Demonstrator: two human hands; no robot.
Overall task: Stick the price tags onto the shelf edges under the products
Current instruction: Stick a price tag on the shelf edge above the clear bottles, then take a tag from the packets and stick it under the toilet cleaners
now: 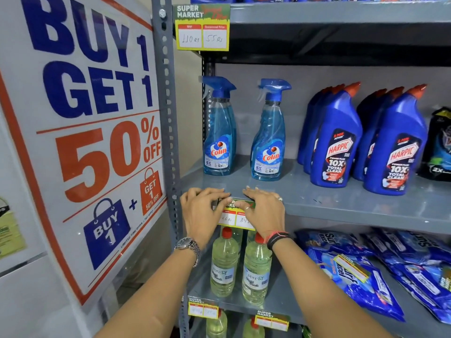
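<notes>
A yellow and green price tag [233,219] lies against the front edge of the grey shelf [353,211], below the two blue Colin spray bottles [219,132]. My left hand [200,213] presses its left side and my right hand [264,211] presses its top and right side, fingers bent over the shelf lip. Both hands hide much of the tag; only the handwritten price boxes show. Another tag [202,28] hangs on the shelf edge above, and two more tags [203,309] hang on the shelf edge below.
Blue Harpic bottles [336,142] stand right of the sprays. Pale liquid bottles [224,264] and blue Surf Excel packs [366,276] fill the shelf beneath. A large "Buy 1 Get 1" poster [85,132] and the perforated grey upright [168,118] are at the left.
</notes>
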